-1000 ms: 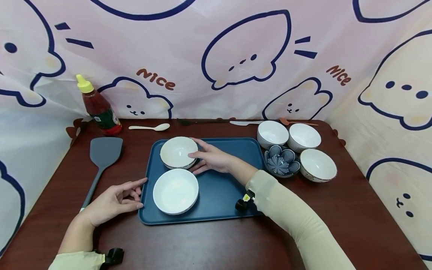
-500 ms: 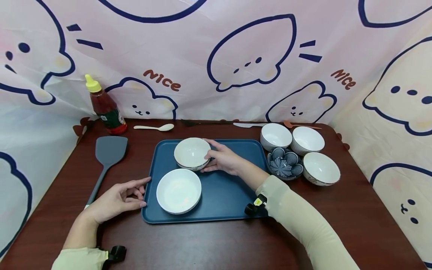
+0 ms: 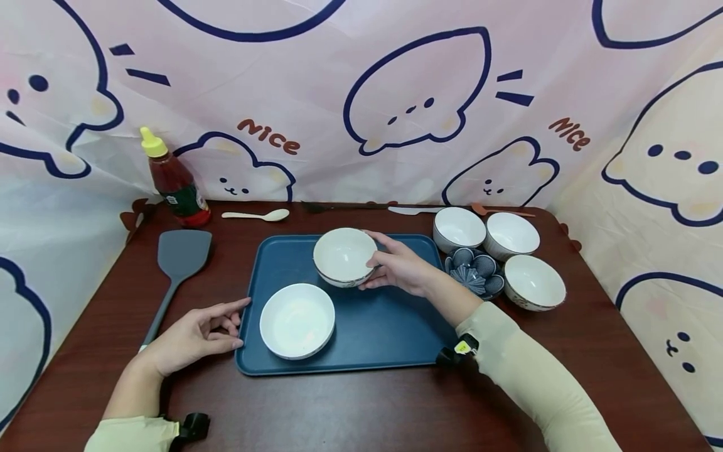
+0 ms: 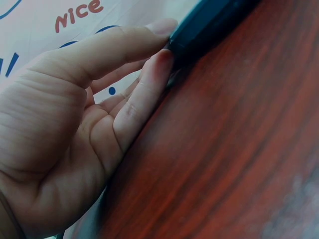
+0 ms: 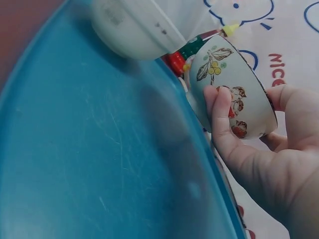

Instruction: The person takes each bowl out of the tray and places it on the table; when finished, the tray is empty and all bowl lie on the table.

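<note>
My right hand (image 3: 401, 267) grips a patterned bowl (image 3: 343, 254) by its right side, thumb at the rim. In the right wrist view, fruit and leaf prints show on this bowl (image 5: 209, 64), which appears raised slightly above the blue tray (image 3: 390, 326). A plain white bowl (image 3: 297, 321) sits on the tray's left part, nearer the front. At the tray's left edge, my left hand (image 3: 186, 339) rests its index finger and thumb, the other fingers loosely bent. The left wrist view has the left hand's (image 4: 75, 109) fingertips touching the dark tray rim (image 4: 199, 35).
Right of the tray stand white bowls (image 3: 459, 228) and a dark blue bowl (image 3: 473, 274) holding patterned pieces. A grey spatula (image 3: 183, 254) lies left, near a sauce bottle (image 3: 176, 188). Along the back lie a white spoon (image 3: 260, 215), a knife (image 3: 412, 210) and an orange utensil (image 3: 503, 211).
My right hand has carried the patterned bowl rightward across the tray, away from the left side, and it looks raised. My left hand stays at the tray's edge.
</note>
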Available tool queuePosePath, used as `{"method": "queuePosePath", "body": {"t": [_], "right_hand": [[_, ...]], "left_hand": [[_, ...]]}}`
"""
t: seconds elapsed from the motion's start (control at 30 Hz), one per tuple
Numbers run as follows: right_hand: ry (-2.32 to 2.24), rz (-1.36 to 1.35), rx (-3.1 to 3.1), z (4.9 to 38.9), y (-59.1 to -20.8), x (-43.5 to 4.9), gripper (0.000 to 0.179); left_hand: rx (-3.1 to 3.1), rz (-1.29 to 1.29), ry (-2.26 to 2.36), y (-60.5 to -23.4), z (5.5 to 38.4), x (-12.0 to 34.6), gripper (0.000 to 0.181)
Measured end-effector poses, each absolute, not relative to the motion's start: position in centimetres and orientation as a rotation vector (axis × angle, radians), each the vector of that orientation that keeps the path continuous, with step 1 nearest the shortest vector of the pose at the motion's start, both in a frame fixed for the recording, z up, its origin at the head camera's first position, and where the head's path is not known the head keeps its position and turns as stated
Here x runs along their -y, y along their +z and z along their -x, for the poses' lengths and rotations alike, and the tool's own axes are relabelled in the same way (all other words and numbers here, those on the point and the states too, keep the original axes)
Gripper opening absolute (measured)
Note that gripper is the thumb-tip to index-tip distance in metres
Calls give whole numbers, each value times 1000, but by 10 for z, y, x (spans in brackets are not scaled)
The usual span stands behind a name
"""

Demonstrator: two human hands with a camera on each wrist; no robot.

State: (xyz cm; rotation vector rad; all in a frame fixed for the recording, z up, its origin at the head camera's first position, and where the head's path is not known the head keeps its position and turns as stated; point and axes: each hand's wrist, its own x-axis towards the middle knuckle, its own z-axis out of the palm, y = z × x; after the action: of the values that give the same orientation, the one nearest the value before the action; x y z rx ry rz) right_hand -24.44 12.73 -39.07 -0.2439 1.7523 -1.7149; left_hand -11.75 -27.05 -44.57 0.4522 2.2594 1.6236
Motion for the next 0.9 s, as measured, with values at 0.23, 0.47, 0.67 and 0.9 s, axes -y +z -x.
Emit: {"method": "queuePosePath", "body": {"t": [0.23,0.47,0.67,0.9], "right_hand": [[-1716,286,-1770,229,-379,-150,72],[-1718,271,-1754,206,-371,-169,74],[-1726,294,-1707,180,-372,-189,75],[-1706,360,-1762,167,-374,-213,72]], "left_hand": [[-2246,-464,1632,-447,120,272,70],[-2250,-468,1638,-448,118,271,69],[-2229,-454,1640,-450,114,268,71],[-2243,-460,1648,-447,116,269,70]]}}
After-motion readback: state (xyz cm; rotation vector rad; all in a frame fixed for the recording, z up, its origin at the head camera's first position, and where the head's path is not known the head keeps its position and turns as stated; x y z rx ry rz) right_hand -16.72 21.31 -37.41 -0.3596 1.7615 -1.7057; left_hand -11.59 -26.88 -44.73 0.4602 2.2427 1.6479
